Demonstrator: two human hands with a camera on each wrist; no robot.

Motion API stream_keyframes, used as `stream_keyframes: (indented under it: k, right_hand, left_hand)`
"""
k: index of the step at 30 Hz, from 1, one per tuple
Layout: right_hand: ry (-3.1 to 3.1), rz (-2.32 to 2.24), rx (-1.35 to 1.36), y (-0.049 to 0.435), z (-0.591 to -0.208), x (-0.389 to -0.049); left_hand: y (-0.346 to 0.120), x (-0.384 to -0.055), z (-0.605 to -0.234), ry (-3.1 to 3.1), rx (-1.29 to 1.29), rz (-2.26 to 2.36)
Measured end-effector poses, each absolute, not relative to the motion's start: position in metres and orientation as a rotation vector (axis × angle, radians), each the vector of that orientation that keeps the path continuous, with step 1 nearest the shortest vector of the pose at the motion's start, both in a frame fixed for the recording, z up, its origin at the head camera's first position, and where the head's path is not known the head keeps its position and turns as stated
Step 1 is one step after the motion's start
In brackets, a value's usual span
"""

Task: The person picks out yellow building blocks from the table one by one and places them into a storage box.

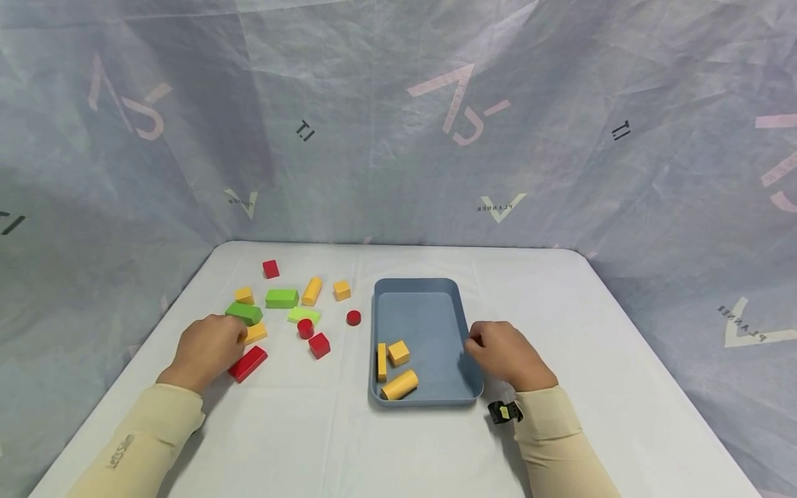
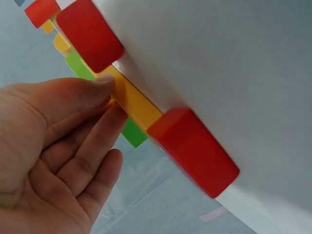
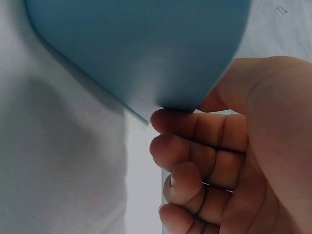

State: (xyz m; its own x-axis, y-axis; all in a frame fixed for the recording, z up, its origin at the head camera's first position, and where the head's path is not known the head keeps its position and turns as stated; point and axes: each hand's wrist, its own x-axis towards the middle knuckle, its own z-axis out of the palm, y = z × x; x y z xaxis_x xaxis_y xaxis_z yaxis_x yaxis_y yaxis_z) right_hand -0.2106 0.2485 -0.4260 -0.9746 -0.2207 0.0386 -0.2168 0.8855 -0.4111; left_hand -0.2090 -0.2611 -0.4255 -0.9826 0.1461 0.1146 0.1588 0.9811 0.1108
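My left hand pinches a flat yellow block between thumb and fingers, at the left of the table. A red rectangular block lies just nearer than that hand, and a dark green block just beyond it. My right hand grips the right wall of a blue-grey tray, thumb inside and fingertips against the outer side in the right wrist view. Inside the tray, toward its near left corner, lie a yellow cube, a thin yellow block and a yellow cylinder.
Between left hand and tray lie a red cube, a red cylinder, a red disc and a light green block. Farther back are a green block, a yellow cylinder, yellow cube and red block.
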Motion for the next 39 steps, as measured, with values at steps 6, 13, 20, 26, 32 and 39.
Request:
stream_keyframes:
  k: [6,13,20,26,32,39]
  right_hand:
    - [3.037,-0.665,-0.357,0.248,-0.424,-0.211]
    - [3.026,-0.67,-0.347,0.248,-0.424,-0.212]
    - [3.023,-0.662,-0.351,0.248,-0.424,-0.213]
    - [3.025,-0.663,-0.346,0.248,-0.426,-0.212]
    - [3.031,-0.66,-0.357,0.248,-0.427,-0.211]
    - [3.031,-0.666,-0.337,0.248,-0.428,-0.211]
  left_hand:
    - [-0.263,-0.214,-0.426,-3.062,-0.177,-0.232]
    - [-0.264,-0.218,-0.427,-3.055,-0.19,-0.224]
    - [-0.26,-0.221,-0.425,-3.102,-0.171,-0.266]
    - [-0.26,-0.222,-0.427,-3.122,-0.16,-0.291]
    - [-0.261,-0.22,-0.427,-3.131,-0.133,-0.336]
    - [-0.266,-0.219,-0.426,-3.138,-0.106,-0.376]
